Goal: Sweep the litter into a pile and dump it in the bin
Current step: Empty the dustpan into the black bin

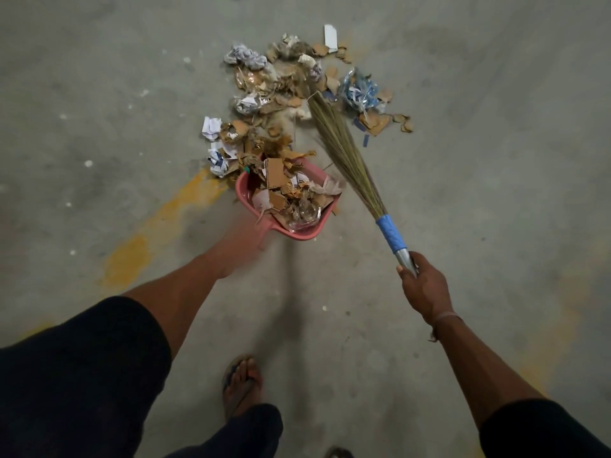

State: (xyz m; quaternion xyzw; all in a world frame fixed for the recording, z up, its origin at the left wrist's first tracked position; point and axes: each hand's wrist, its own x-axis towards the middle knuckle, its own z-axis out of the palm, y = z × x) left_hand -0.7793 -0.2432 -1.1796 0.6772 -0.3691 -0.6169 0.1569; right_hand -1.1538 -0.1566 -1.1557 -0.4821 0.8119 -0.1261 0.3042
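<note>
A pile of litter (291,90), torn cardboard, crumpled paper and plastic wrappers, lies on the concrete floor ahead of me. A pink dustpan (246,201) sits at the pile's near end, heaped with cardboard scraps and plastic. My left hand (246,238) reaches down to the dustpan's handle; it looks blurred and its fingers are hidden behind the pan. My right hand (421,285) grips the silver handle of a grass broom (344,150) with a blue collar. The broom's bristle tips rest in the middle of the pile.
Bare grey concrete floor (99,94) with yellow paint marks (155,226) surrounds the pile. My sandalled foot (243,381) stands just behind the dustpan. A white card (330,38) lies at the far edge of the litter. No bin is in view.
</note>
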